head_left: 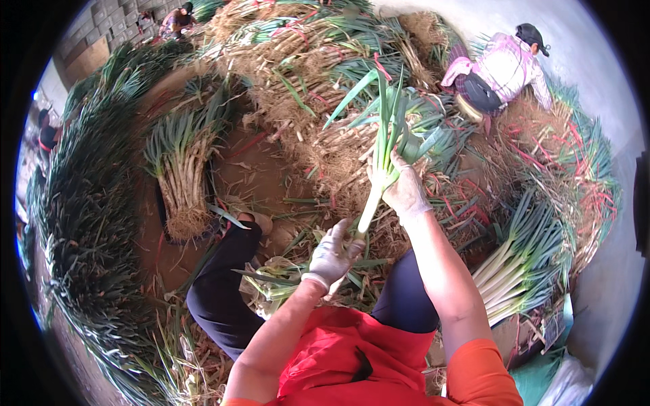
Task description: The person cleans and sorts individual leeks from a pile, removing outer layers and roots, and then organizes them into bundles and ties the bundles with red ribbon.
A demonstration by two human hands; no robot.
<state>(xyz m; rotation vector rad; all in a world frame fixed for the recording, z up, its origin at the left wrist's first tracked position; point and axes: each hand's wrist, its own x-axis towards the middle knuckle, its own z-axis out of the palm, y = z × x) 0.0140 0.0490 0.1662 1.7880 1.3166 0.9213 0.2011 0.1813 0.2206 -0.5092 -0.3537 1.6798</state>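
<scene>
A single long green onion (370, 208), white at its lower stem with green leaves fanning upward, slants in front of me. My right hand (406, 188), in a pale glove, is closed round it where the white turns green. Lower down, my left hand (330, 258), also gloved, has its fingers curled at the root end, which they partly hide. Loose peeled leaves and husks (277, 281) lie between my legs, under the left hand. On my right lies a pile of clean white-stemmed green onions (511, 271).
A bundle of unpeeled onions (186, 169) with roots stands to my left. Beyond it curves a long, dark green heap (91, 196). More rooty onions (298, 101) pile up ahead. A crouching person (501, 71) works at the far right, near a pale wall (575, 54).
</scene>
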